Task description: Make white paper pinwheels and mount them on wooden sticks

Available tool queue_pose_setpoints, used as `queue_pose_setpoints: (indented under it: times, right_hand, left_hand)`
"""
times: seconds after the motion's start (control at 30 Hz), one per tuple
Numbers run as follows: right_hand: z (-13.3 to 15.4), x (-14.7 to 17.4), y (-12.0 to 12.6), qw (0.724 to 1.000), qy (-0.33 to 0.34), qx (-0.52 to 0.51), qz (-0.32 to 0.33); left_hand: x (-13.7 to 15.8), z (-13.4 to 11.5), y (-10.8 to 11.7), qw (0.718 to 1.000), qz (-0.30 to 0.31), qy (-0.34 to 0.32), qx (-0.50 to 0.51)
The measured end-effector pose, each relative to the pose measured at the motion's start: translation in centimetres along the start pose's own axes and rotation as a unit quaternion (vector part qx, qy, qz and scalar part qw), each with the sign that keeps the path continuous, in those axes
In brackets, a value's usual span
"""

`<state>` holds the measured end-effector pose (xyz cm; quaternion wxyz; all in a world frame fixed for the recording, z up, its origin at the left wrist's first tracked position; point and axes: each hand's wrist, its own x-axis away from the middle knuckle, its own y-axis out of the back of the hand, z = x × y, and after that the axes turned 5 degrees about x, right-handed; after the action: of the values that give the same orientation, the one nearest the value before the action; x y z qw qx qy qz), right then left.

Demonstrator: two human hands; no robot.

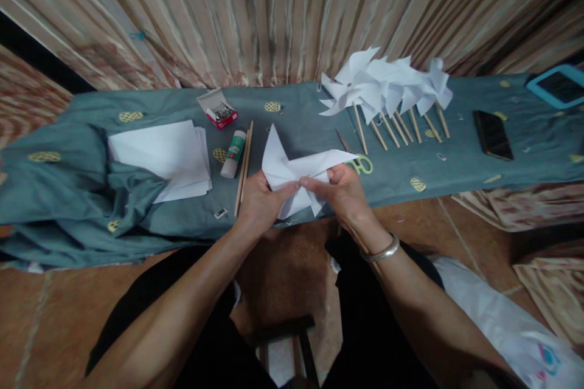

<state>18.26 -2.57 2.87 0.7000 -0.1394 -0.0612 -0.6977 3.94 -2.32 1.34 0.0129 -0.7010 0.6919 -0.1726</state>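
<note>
The left hand (260, 200) and right hand (344, 191) are both closed around the edges of a folded white paper piece (292, 173), thumbs meeting near its middle, fingers mostly hidden behind it; it is raised over the near edge of the surface (182, 103), with crisp, pointed flaps flaring up and out. A smooth, silvery metal bangle (383, 250) circles the right wrist. Just beyond the right hand lie scissors (362, 164) with pale green looped handles, partly covered by the paper. Left of the paper are slim, straight wooden sticks (244, 170), a cylindrical green-and-white glue stick (233, 155) and, farther out, a stack of flat white sheets (162, 155), one corner under bunched cloth. Behind the glue stick, a small red-and-white carton (220, 114) holds shiny metal bits. To the right, curled-blade paper pinwheels (387, 85) overlap in a row on wooden stems, then come a glossy dark phone (493, 135) and a blue-framed device (559, 86). Grey-green fabric with yellow pineapple-like prints covers the surface, rumpled at left. Pleated, brown-streaked curtains (274, 12) hang behind; brownish tiles (433, 225) floor the room.
</note>
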Motion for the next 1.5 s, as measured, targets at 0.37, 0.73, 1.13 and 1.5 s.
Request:
queue_pose_setpoints:
  times: [0.37,0.73,1.13,1.5]
  right_hand:
    - [-0.15,0.09,0.08,1.000,0.008,-0.011,0.011]
    - [-0.44,0.15,0.35,1.000,0.016,0.004,-0.003]
    - [-0.13,0.23,0.52,0.999,0.011,0.019,-0.025]
    - [-0.22,0.25,0.57,0.997,0.029,0.048,-0.048]
  left_hand:
    - [0.01,0.24,-0.11,1.000,-0.002,0.011,0.012]
    - [-0.13,-0.25,-0.07,0.999,-0.034,0.014,0.040]
    - [0.03,-0.02,-0.27,0.998,-0.003,0.036,0.048]
    - [0.24,-0.47,-0.42,0.996,0.022,0.066,0.055]
